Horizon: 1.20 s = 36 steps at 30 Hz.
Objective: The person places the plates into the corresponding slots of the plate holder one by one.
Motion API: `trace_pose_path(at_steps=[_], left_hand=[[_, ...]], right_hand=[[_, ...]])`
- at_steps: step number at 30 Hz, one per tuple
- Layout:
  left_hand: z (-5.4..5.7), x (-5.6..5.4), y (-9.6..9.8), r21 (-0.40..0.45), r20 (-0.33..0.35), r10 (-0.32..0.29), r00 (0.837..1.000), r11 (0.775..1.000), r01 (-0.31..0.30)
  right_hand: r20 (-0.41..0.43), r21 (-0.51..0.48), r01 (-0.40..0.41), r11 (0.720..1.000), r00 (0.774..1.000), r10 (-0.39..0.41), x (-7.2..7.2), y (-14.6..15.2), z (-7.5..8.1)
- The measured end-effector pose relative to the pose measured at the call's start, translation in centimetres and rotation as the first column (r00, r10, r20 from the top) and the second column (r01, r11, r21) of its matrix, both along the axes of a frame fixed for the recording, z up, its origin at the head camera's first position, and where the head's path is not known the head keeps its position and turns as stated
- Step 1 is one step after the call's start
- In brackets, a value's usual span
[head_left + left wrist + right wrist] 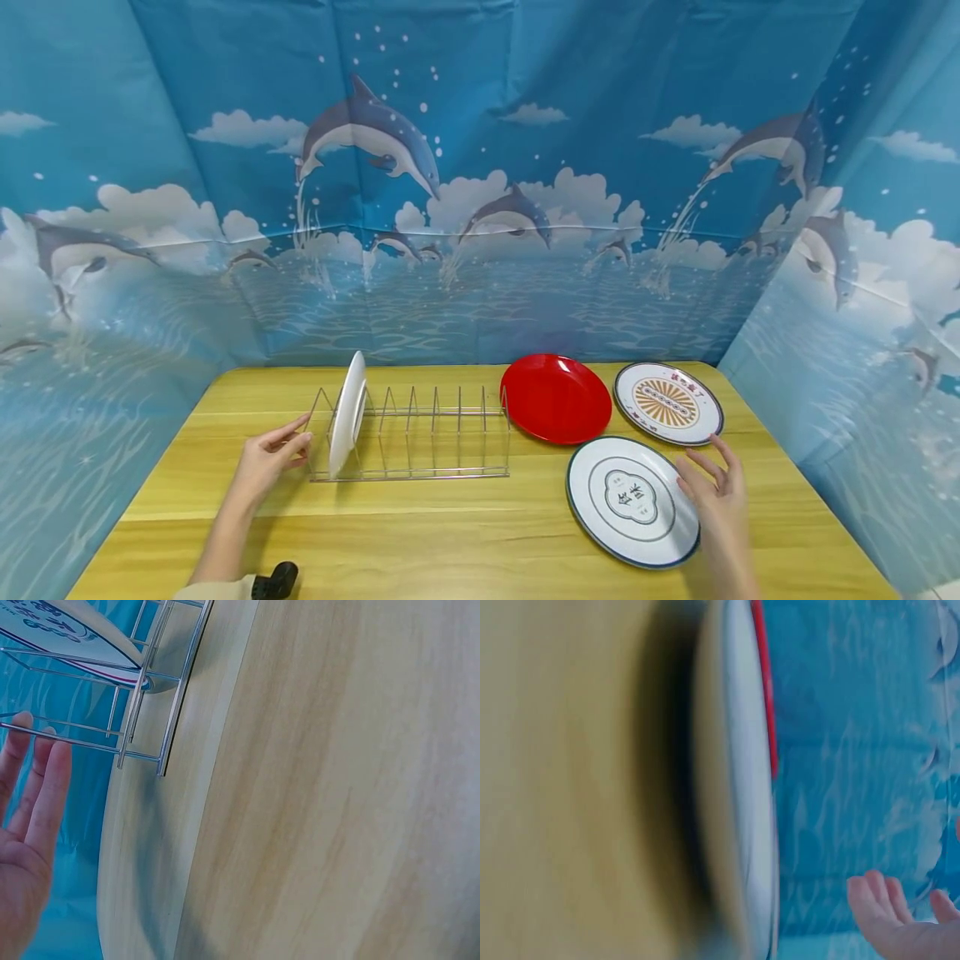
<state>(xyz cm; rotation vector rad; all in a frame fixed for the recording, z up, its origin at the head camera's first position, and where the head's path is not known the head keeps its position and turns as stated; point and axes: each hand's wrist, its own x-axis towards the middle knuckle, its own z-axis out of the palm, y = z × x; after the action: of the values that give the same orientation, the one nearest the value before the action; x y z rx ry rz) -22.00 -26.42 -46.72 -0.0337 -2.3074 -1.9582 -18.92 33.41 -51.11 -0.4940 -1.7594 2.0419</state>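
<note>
At the left end of a metal wire dish rack (408, 477), my left hand (262, 462) has its fingertips at the end wire. Its fingers (52, 791) look fairly straight in the left wrist view; the thumb is hidden there. One white plate (347, 417) stands on edge in the rack's left part, its patterned face (60, 630) visible in the left wrist view. My right hand (716, 500) hovers by the right rim of a white plate with a dark rim and black characters (633, 500). Its fingers (877, 900) are loosely spread, holding nothing.
A red plate (555, 400) lies right of the rack. Beyond my right hand is a white plate with an orange sunburst (667, 404). All rest on a wooden table (450, 550). A dolphin-print curtain (480, 292) hangs behind and along the sides.
</note>
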Motion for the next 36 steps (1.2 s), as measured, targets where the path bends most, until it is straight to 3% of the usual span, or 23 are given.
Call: trace_pose_path(at_steps=[2,4,7,9,12,15,17,21,28,32,36], left_hand=[[0.0,0.1,0.0,0.004,0.005,-0.001,1.0,1.0,0.001],[0.1,0.1,0.0,0.001,0.013,-0.002,1.0,1.0,0.002],[0.1,0.1,0.1,-0.014,0.032,0.0,0.999,1.0,0.001],[0.0,0.0,0.1,-0.013,0.026,-0.003,1.0,1.0,0.003],[-0.2,-0.1,0.1,0.011,-0.001,-0.007,1.0,1.0,0.007],[-0.3,-0.1,0.0,0.016,-0.018,-0.01,1.0,1.0,0.01],[-0.3,-0.1,0.0,0.03,-0.024,-0.014,1.0,0.999,0.015],[-0.2,-0.2,0.1,0.012,0.01,0.001,1.0,1.0,-0.001],[0.1,-0.1,0.1,-0.015,0.055,0.004,0.998,1.0,-0.003],[0.2,-0.1,0.1,-0.015,0.054,0.013,0.998,1.0,-0.012],[0.2,-0.1,0.1,-0.013,0.052,0.013,0.999,1.0,-0.013]], right_hand=[[0.122,0.096,0.022,0.995,0.992,-0.033,0.8,0.7,0.0],[0.254,0.225,-0.011,0.974,0.966,-0.047,1.6,1.2,-0.1],[0.405,0.326,-0.164,0.931,0.914,0.02,2.8,1.8,0.4],[0.468,0.309,-0.272,0.911,0.878,0.103,3.3,1.9,1.2],[0.524,0.206,-0.381,0.901,0.821,0.227,3.9,1.6,2.6],[0.556,0.119,-0.434,0.893,0.774,0.302,4.2,1.1,3.5],[0.558,0.069,-0.449,0.891,0.757,0.339,4.3,0.9,3.9],[0.539,-0.002,-0.451,0.893,0.752,0.38,4.4,1.1,4.0],[0.523,-0.005,-0.447,0.894,0.761,0.383,4.4,1.4,3.4],[0.499,-0.052,-0.462,0.886,0.756,0.423,4.4,1.4,3.1],[0.432,-0.124,-0.502,0.856,0.749,0.502,4.3,1.5,2.7]])
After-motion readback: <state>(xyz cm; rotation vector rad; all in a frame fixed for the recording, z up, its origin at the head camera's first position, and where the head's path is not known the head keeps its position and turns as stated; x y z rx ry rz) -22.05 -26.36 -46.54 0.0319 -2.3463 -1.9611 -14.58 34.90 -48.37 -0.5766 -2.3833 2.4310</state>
